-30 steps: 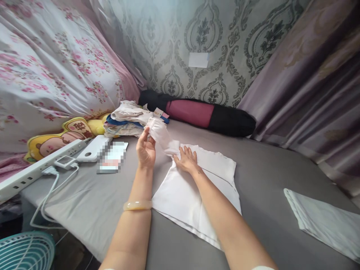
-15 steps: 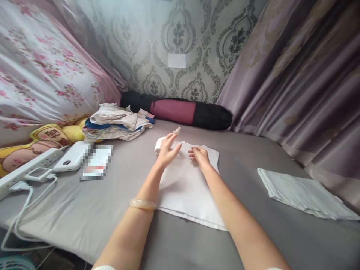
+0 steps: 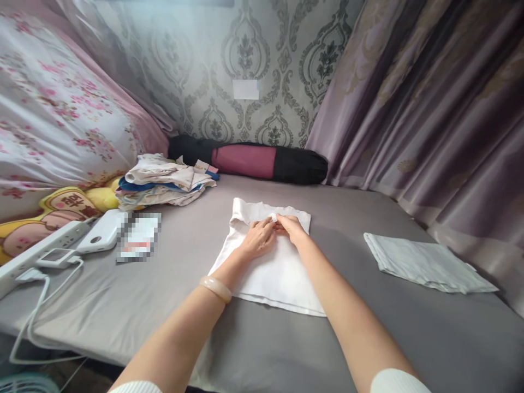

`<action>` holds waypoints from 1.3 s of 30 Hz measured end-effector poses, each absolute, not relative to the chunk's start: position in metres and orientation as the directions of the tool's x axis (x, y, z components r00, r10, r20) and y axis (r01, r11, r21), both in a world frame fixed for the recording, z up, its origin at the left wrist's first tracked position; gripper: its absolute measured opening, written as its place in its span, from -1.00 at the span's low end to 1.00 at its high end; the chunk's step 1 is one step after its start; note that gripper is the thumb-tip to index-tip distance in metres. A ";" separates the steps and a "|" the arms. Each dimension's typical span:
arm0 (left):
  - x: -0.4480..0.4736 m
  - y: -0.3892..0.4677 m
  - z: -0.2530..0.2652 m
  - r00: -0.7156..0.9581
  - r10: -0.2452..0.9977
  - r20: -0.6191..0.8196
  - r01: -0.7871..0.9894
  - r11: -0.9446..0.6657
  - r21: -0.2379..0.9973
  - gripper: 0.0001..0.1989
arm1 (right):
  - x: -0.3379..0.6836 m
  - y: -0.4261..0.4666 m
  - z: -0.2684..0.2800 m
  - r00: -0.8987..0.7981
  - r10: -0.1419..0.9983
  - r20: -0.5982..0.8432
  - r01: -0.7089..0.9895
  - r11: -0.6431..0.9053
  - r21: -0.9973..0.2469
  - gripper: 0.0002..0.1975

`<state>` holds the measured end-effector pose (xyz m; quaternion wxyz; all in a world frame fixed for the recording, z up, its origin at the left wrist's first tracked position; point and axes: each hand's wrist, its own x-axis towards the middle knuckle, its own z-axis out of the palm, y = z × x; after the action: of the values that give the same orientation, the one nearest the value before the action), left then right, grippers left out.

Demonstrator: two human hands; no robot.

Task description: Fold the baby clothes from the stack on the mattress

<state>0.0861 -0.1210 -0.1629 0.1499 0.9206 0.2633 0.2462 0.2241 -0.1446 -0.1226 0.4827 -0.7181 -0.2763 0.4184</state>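
Note:
A white cloth garment (image 3: 270, 278) lies on the grey bed sheet in front of me, its upper left corner raised in a loose fold. My left hand (image 3: 261, 238) rests on its upper part, back up, fingers together and bent onto the fabric. Across from it, my right hand (image 3: 290, 225) is closed in a pinch. The fingertips of both hands meet at a small raised bit of white cloth. My left thumb is hidden. A pale bangle (image 3: 215, 289) circles my left wrist.
A folded pale garment (image 3: 429, 263) lies to the right. At left are a clothes pile (image 3: 164, 180), a blurred-out flat object (image 3: 139, 237), a white power bank (image 3: 102, 232) and a power strip (image 3: 45, 248) with cables. A black and maroon long bag (image 3: 245, 161) lies along the wall.
My left hand has come down from above the garment onto it and moved right to meet my right hand. The garment's upper left corner now shows as a raised fold.

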 end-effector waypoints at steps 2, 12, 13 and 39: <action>0.085 -0.120 -0.163 0.712 0.563 0.420 0.416 -0.820 0.393 -0.60 | 0.224 -0.138 -0.127 0.532 0.783 -0.323 0.055 -0.412 -0.909 -0.80; 0.079 -0.123 -0.160 0.432 0.727 0.534 0.733 -0.628 0.262 -0.57 | 0.248 -0.127 -0.149 0.625 0.774 -0.096 0.469 -0.471 -0.748 -0.86; 0.079 -0.123 -0.160 0.401 0.748 0.529 0.763 -0.592 0.258 -0.54 | 0.253 -0.130 -0.150 0.628 0.774 -0.076 0.492 -0.471 -0.732 -0.87; 0.084 -0.115 -0.161 0.409 0.891 0.195 0.882 -0.441 0.167 -0.49 | 0.264 -0.180 -0.125 0.602 0.799 -0.015 0.764 -0.581 -0.279 -0.68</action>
<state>0.0840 -0.1147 -0.1607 0.0187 0.8392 0.5282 0.1280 0.2642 -0.1799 -0.1253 0.1230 -0.8864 -0.4409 0.0696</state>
